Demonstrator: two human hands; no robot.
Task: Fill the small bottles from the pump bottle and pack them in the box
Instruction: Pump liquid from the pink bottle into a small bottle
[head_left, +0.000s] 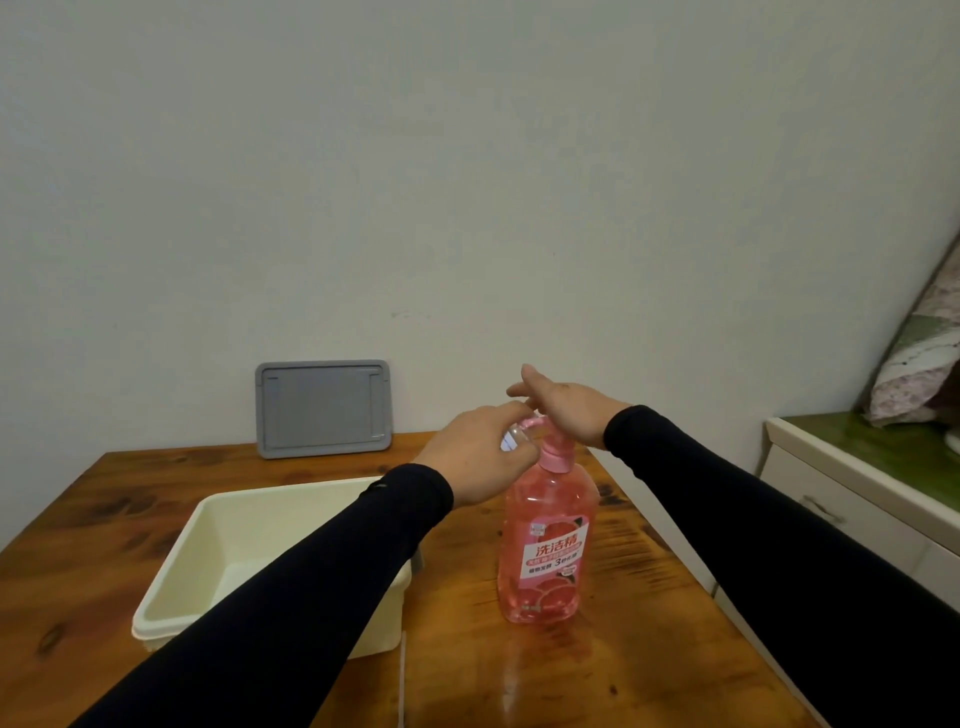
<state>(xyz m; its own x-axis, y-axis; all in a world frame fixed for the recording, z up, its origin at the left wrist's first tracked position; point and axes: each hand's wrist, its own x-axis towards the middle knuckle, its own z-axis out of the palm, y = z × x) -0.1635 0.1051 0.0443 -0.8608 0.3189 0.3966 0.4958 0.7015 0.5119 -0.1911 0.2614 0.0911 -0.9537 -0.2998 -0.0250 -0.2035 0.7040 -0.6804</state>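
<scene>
A pink pump bottle (545, 551) stands upright on the wooden table (597, 675), right of a cream box (171, 587). My right hand (563, 410) lies flat on the pump head, palm down, fingers stretched out. My left hand (478, 457) is curled around a small clear bottle (514, 439), held just under the pump's spout. Most of the small bottle is hidden by my fingers. The part of the box that shows is bare inside; my left forearm covers its right side.
A grey lid (323, 408) leans upright against the wall at the back of the table. A white cabinet with a green top (857, 467) stands to the right, with a folded patterned cloth (919, 374) on it.
</scene>
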